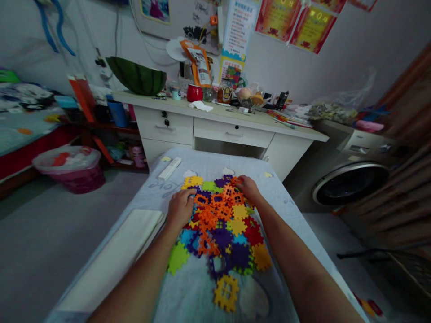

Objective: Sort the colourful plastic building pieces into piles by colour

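In the head view, a heap of flat plastic pieces (220, 224) is seen spread over the middle of a table covered with a pale blue cloth (286, 215), between the two forearms. Toothed edges are shown by the pieces, and orange, purple, yellow, lime green, blue and dark red are mixed among them. Many are overlapped; the middle of the heap is taken up mostly by orange pieces (210, 217), several of them pierced by window-like openings. At the near end, a yellow window piece (226, 292) is laid flat, just beyond the main heap, and near it a purple frame (213, 269) is seen with a large opening. The left edge is marked by a lime green piece (178, 258). The left hand (181, 207) is set against the heap's left side, its fingers partly curled and in part hidden; whether a piece is gripped cannot be told. The right hand (249, 187) is placed at the far right corner, its fingers bent down by an orange piece, and whether that piece is held or merely touched cannot be made out. To the left, a folded white item (134, 242) and a white remote-like object (169, 169) are laid on the cloth.
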Action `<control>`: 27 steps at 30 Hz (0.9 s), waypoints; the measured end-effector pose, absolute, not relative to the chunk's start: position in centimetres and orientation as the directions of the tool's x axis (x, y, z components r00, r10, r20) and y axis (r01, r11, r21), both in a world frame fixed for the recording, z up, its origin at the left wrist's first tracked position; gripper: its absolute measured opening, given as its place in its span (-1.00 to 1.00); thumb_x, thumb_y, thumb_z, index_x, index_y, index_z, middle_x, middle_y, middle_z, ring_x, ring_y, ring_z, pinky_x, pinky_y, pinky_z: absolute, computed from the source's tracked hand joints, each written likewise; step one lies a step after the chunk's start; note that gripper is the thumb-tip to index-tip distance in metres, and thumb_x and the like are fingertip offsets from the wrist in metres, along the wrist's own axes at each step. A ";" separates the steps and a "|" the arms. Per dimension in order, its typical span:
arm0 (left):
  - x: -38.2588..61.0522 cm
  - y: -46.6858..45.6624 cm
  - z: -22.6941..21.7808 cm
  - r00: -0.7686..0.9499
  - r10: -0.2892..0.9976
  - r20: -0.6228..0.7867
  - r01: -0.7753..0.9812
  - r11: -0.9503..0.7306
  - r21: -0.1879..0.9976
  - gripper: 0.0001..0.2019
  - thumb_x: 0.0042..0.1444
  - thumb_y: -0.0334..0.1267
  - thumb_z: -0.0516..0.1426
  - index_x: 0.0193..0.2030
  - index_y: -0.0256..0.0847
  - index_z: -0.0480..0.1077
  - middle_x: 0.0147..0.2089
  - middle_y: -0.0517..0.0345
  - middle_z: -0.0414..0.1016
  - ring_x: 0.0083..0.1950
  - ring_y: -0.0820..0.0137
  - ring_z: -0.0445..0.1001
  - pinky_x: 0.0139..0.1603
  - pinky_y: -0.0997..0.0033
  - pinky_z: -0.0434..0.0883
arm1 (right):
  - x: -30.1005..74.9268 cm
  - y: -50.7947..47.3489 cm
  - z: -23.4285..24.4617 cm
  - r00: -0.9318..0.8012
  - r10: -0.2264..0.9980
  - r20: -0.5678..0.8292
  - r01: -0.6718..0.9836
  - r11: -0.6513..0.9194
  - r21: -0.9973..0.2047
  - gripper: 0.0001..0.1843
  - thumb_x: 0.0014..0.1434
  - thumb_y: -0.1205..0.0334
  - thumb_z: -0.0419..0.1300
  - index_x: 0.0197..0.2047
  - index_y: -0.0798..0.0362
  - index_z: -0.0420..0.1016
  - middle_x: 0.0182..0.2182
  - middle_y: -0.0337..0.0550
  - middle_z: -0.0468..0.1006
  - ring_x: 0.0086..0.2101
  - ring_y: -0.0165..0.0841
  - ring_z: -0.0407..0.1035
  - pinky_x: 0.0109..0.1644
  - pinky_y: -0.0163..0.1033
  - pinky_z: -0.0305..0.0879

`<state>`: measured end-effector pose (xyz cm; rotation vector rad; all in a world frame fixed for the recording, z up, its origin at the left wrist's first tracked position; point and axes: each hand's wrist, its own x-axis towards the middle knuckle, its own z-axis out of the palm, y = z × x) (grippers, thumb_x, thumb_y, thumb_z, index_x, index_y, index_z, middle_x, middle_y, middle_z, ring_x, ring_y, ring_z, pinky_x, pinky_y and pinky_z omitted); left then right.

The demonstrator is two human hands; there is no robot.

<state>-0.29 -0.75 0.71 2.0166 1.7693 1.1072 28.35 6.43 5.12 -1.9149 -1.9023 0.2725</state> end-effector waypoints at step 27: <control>2.5 -6.0 4.8 0.241 0.915 0.322 0.935 -0.308 0.175 -0.56 0.26 0.05 -0.03 0.06 -0.17 0.44 0.20 -0.12 0.38 0.30 -0.03 0.17 0.25 -0.24 0.09 | 27.0 -8.0 6.4 -0.407 0.879 0.249 0.859 0.462 -0.223 -0.88 0.17 0.27 0.13 -0.26 0.01 0.50 -0.18 -0.10 0.52 -0.03 -0.20 0.26 0.11 0.00 0.07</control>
